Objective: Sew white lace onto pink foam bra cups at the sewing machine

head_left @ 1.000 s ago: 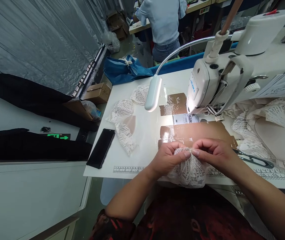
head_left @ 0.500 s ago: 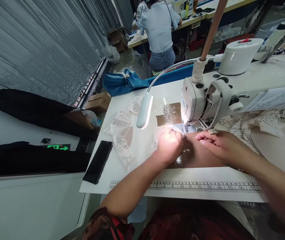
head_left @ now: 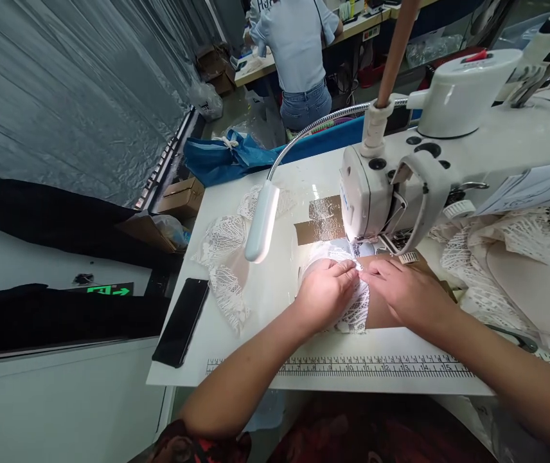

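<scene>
White lace fabric [head_left: 358, 310] lies at the needle area of a white sewing machine [head_left: 359, 193], partly covered by my hands. My left hand [head_left: 327, 290] is closed on the lace, its thumb and fingers pinching the edge just in front of the presser foot. From the other side my right hand [head_left: 398, 288] meets it, fingertips pressed together on the same edge. The fingertips of both hands nearly touch. Brown tape [head_left: 381, 308] covers the machine bed under the right hand. Finished-looking lace cups [head_left: 227, 238] rest on the table to the left.
A lamp [head_left: 262, 222] on a bendy neck hangs left of the needle. A black phone [head_left: 181, 321] lies at the table's left edge, and a printed ruler [head_left: 352, 367] runs along the front. More lace pieces [head_left: 477, 270] are heaped right. A person [head_left: 299, 58] sits beyond.
My left hand has turned and opened out from a fist, and the lace now spreads below it. My right hand has moved left to the lace edge. The view has shifted slightly.
</scene>
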{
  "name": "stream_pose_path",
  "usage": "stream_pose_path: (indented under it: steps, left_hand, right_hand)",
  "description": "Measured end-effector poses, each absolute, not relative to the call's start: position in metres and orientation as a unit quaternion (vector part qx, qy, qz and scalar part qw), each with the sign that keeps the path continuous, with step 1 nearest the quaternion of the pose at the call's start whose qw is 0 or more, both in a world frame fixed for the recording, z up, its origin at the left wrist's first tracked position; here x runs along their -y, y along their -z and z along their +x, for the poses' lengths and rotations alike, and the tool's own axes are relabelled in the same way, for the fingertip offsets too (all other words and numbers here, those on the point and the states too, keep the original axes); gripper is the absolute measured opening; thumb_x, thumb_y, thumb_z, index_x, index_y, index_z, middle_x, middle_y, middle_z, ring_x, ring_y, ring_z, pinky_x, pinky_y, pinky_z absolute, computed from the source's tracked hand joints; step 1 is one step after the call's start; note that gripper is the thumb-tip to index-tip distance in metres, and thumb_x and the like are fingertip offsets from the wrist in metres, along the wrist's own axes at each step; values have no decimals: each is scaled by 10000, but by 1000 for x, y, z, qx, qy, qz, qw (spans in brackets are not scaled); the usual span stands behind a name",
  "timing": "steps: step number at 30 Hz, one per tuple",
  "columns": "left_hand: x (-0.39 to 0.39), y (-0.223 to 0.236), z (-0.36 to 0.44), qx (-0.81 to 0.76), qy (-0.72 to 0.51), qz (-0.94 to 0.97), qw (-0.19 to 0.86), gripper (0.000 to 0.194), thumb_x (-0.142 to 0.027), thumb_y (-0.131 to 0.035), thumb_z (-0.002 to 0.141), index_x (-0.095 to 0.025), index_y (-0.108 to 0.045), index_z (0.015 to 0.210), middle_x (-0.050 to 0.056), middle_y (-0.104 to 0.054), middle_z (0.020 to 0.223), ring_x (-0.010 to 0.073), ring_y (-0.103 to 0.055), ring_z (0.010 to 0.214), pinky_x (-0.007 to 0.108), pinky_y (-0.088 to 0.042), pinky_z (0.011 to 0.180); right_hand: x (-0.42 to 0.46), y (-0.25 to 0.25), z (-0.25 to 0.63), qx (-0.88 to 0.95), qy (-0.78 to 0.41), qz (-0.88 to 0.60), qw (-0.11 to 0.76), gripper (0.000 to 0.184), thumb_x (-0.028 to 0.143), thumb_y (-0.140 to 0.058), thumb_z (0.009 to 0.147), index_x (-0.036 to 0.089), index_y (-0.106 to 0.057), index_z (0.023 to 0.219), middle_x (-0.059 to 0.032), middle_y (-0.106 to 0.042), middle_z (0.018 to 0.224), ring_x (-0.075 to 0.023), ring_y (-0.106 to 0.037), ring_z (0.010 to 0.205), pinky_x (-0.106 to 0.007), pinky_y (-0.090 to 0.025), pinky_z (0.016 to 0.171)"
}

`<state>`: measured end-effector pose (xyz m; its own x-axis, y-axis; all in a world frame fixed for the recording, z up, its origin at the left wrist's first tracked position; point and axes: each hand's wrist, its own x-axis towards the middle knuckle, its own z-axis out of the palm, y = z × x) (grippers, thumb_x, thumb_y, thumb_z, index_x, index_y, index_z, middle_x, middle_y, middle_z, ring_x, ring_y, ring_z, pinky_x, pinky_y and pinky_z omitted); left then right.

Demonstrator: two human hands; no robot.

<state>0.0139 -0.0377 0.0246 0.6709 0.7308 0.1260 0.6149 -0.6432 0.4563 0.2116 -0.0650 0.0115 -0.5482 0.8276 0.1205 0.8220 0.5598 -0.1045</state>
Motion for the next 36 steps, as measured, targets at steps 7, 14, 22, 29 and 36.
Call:
stream_pose_path:
  steps: [7, 14, 22, 29, 36]
  left_hand:
    - [17, -7, 17, -385, -215, 854, 275, 318, -321, -438, 963, -196, -678, 1130, 154, -640, 1262, 312, -623, 1044, 533, -485, 896]
    - [3, 0, 14, -351, -201, 886, 226, 301, -262, -422, 977, -146, -635, 1155, 183, -651, 1238, 300, -616, 1104, 504, -495, 903]
    - [-4, 1, 9, -324, -192, 918, 128, 332, -237, -448, 950, -119, -651, 1185, 139, -668, 1230, 261, -608, 1023, 421, -522, 850]
    - [-4, -2, 11, -364, -168, 909, 113, 379, -274, -432, 957, -122, -615, 1252, 148, -647, 1248, 270, -571, 1039, 440, -484, 896]
    - [2, -5, 8, -416, -113, 898, 81, 441, -391, -444, 950, -173, -554, 1317, 122, -526, 1405, 363, -387, 1328, 521, -383, 1017]
  right_hand:
    - [57, -18, 201, 839, 20, -540, 63, 394, 59, -440, 840, 209, -692, 1104, -59, -677, 922, -144, -524, 595, -309, -317, 514]
    - [56, -16, 200, 833, 42, -544, 89, 517, -4, -422, 788, 232, -686, 1165, -61, -694, 958, -165, -563, 653, -309, -335, 541]
    - [57, -17, 200, 838, 44, -539, 79, 477, 16, -431, 796, 215, -687, 1146, -50, -692, 977, -121, -444, 525, -296, -278, 483]
    - [59, -13, 199, 831, 31, -551, 68, 510, 27, -433, 792, 242, -664, 1193, -43, -687, 964, -123, -464, 541, -280, -265, 465]
    - [58, -4, 203, 836, 22, -538, 102, 444, 56, -426, 834, 206, -678, 1168, -43, -696, 967, -145, -582, 643, -284, -354, 524]
